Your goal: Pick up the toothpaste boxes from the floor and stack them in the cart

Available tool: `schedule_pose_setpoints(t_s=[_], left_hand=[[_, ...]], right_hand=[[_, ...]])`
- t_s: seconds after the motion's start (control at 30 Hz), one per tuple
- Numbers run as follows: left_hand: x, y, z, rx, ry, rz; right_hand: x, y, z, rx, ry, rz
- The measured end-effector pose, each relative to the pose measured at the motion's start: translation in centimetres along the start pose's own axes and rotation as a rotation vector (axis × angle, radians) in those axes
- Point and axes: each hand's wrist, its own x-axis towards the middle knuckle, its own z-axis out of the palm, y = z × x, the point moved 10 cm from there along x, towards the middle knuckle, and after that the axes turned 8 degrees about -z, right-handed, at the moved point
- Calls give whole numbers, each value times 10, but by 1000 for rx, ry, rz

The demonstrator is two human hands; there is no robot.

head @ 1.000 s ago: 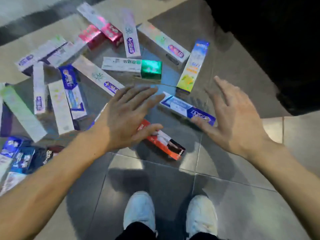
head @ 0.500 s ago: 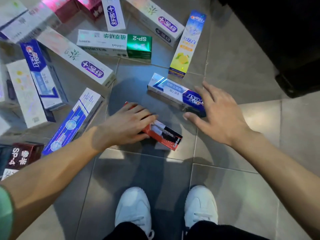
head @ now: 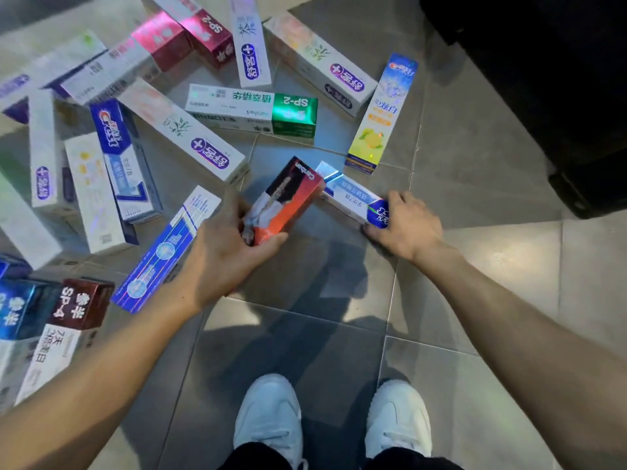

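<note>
Several toothpaste boxes lie scattered on the grey tiled floor (head: 475, 171). My left hand (head: 224, 252) grips the near end of a red and black box (head: 288, 198), which is tilted up off the floor. My right hand (head: 403, 225) curls round the blue end of a white and blue box (head: 349, 195) that lies flat on the tiles. A blue striped box (head: 166, 249) rests just left of my left wrist. A green and white box (head: 251, 110) and a yellow lemon box (head: 380, 117) lie further out. The cart cannot be made out.
A dark bulky object (head: 543, 79) fills the upper right corner. My two white shoes (head: 268, 415) stand on bare tiles at the bottom. More boxes pile up along the left edge, among them a dark red one (head: 81, 303).
My left hand has closed on the red box and raised its far end off the floor. My right hand has moved onto the white and blue box and curled round its end.
</note>
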Motion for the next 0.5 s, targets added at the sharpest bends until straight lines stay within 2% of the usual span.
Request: schedule_pose_setpoints(t_s=[0.13, 0.23, 0.37, 0.5], left_hand=[[-14, 28, -34, -208, 56, -130], [-38, 65, -78, -230, 117, -199], [-82, 149, -164, -348, 148, -276], [-127, 278, -272, -438, 145, -303]], right_hand=[[-30, -18, -18, 248, 38, 89], [-79, -39, -64, 497, 75, 127], [-159, -72, -190, 663, 143, 100], [-250, -101, -361, 848, 247, 42]])
